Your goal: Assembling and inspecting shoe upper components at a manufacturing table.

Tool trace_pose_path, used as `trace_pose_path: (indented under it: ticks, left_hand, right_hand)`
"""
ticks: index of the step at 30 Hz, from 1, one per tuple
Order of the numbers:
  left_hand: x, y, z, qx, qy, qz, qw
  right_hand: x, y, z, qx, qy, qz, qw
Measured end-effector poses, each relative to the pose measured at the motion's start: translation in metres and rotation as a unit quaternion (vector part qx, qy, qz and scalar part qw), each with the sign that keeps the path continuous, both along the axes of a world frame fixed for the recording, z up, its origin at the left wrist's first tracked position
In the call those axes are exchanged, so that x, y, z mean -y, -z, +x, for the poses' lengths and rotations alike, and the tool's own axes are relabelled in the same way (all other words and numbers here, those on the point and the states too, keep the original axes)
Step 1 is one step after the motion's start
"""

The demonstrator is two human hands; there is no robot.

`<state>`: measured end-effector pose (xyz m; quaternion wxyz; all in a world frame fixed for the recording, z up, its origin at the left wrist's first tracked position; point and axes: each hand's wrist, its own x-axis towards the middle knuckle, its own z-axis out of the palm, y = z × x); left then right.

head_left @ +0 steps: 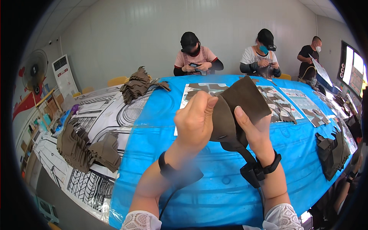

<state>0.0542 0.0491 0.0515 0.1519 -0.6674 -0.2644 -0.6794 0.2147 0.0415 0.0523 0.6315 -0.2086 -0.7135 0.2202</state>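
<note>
Hands, left hand [195,120] and right hand [255,132], grip brown fabric piece [239,101] above blue table [214,191].

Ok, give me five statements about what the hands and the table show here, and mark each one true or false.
1. Both hands grip the same dark brown piece of material. True: the left hand and the right hand both hold it, above the table.
2. The table has a red cover. False: the cover is blue plastic sheeting.
3. Stacks of brown cut pieces lie to the person's left. True.
4. The person works alone in the room. False: three other people are at the far side.
5. Each wrist wears a black band. True: bands with cables sit on both wrists.
</note>
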Motion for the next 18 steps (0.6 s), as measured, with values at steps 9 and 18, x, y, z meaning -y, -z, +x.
trace_pose_path:
  ticks: [9,18]
  left_hand:
    - [0.0032,-0.0047,0.0006,-0.010,-0.016,0.027,0.999]
    - [0.0006,-0.0032,-0.0001,-0.017,0.016,0.042,0.999]
  right_hand:
    - [0.0035,-0.0009,0.0024,0.010,-0.005,0.006,1.000]
    - [0.0049,-0.0018,0.0019,-0.039,-0.010,0.024,0.999]
